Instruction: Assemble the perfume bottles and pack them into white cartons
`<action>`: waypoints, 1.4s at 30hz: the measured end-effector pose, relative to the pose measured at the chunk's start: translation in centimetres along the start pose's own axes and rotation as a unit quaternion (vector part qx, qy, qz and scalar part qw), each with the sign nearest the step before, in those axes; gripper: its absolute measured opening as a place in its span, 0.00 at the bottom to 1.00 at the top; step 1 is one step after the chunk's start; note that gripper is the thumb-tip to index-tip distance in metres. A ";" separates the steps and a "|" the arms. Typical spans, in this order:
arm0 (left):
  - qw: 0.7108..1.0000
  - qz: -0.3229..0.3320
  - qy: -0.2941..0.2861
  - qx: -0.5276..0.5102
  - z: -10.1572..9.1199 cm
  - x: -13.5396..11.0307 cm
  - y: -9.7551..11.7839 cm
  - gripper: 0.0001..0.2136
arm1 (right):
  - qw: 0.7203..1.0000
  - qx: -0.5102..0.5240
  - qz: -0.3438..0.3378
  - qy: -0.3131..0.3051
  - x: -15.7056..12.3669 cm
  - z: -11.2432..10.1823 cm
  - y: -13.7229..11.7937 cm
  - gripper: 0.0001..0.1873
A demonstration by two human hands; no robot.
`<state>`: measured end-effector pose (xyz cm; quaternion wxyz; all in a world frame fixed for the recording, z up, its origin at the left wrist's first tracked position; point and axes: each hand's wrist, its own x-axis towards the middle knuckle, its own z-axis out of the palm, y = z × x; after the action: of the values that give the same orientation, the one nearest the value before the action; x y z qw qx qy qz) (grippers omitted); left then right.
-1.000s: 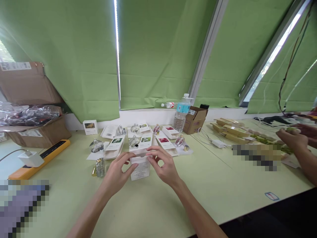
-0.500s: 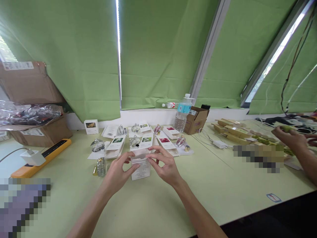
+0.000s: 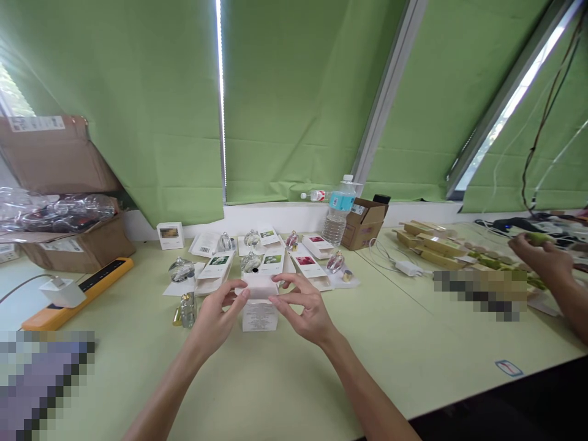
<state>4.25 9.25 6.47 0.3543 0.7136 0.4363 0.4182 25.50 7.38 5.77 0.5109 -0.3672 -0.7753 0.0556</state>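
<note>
A white carton stands on the pale green table in front of me. My left hand and my right hand grip its top flap from either side with their fingertips. Just left of my left hand stand a small glass bottle and a gold cap. Behind the carton, several glass perfume bottles, such as one, lie among opened white cartons. The carton's back is hidden.
A co-worker's hand holds a green object at the right, beside stacked tan boxes. A water bottle and a cardboard box stand at the back. An orange power strip lies at the left.
The carton's top flap now sits flatter between my fingertips, and my hands have spread slightly. The co-worker's hand has shifted, and the view has drifted a little.
</note>
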 end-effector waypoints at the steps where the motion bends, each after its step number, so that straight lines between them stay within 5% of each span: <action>1: 1.000 -0.004 -0.004 -0.007 0.0 0.0 0.0 0.15 | 1.000 0.003 0.002 -0.001 0.0 0.0 -0.1 0.08; 27: 0.999 -0.008 -0.028 0.042 -0.4 -0.3 -0.5 0.17 | 0.997 0.001 0.041 -0.062 0.4 -0.4 -0.7 0.13; 42: 0.985 0.063 -0.014 0.161 0.2 -0.2 -1.8 0.28 | 0.997 0.035 0.069 0.009 0.3 -0.1 -0.6 0.16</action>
<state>3.78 9.70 4.76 0.2138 0.7930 0.4469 0.3546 25.20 7.13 6.34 0.5251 -0.4024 -0.7411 0.1148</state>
